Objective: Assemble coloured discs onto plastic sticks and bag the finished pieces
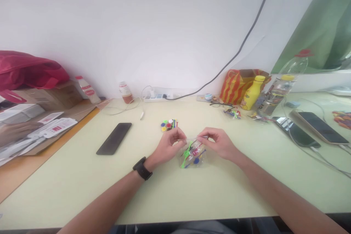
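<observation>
Both hands met over a small clear plastic bag [192, 153] near the middle of the pale bench [82, 182]. Left hand [170, 144], watch on the wrist, pinched the bag's top edge at its left corner; right hand [219, 142] pinched the same edge at the right, each grip closed on the film between thumb and fingertips. Bag held bright little plastic pieces: green, blue, red, pink. Judged it very light, soft and crinkly, the film slick under dry fingers; the contents looked rigid and small and would likely shift and bunch at the bottom when lifted. Best hold seemed the top seam, where both hands already were, since the belly would only deform. Whether the seal was open or shut could not be told; the view was too small and blurred there. Just beyond the bag lay a loose cluster of coloured pieces [168, 124]. Left of the bag, a dark phone [114, 138] lay flat. Farther behind the bag, against the white wall, a power strip [156, 97] with a dark cable running up. Behind and right of the bag stood a yellow bottle [252, 97], a striped bag [236, 84] and a clear bottle [279, 89]; two more phones [309, 129] lay far right. Bench was smooth, matte, well lit.
</observation>
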Demonstrator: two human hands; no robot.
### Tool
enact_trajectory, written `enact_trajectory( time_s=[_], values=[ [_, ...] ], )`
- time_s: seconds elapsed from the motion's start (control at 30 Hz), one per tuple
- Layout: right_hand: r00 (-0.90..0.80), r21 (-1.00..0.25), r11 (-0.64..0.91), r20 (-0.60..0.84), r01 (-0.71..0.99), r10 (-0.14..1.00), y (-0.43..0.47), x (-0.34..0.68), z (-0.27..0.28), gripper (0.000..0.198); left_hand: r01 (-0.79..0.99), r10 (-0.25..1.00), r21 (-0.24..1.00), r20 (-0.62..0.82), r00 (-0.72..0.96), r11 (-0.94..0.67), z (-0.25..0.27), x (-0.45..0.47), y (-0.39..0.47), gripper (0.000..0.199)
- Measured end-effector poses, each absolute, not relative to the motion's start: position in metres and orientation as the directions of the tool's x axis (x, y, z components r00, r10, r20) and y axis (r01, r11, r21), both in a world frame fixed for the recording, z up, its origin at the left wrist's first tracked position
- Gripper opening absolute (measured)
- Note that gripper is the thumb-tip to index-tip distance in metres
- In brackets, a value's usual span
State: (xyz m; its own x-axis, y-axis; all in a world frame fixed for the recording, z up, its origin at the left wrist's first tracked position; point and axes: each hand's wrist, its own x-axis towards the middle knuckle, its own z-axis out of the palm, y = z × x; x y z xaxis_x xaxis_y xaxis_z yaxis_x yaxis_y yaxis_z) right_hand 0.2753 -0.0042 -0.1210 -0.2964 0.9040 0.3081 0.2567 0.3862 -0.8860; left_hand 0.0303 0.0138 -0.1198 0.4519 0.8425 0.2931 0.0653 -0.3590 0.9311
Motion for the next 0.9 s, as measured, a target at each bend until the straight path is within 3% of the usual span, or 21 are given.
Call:
enact_trajectory(
  time_s=[0.43, 0.9],
  values=[
    [-0.247, -0.949, 0.246, 0.195, 0.196, 0.949, -0.011, 0.254, -0.127, 0.007, 0.157, 0.814, 0.853, 0.397, 0.424, -0.497, -0.12, 0.04, 0.004, 0.015],
    [-0.183, -0.956, 0.261, 0.235, 0.134, 0.955, -0.009, 0.252, -0.127, 0.007, 0.167, 0.814, 0.844, 0.41, 0.412, -0.51, -0.121, 0.039, 0.005, 0.018]
  ],
)
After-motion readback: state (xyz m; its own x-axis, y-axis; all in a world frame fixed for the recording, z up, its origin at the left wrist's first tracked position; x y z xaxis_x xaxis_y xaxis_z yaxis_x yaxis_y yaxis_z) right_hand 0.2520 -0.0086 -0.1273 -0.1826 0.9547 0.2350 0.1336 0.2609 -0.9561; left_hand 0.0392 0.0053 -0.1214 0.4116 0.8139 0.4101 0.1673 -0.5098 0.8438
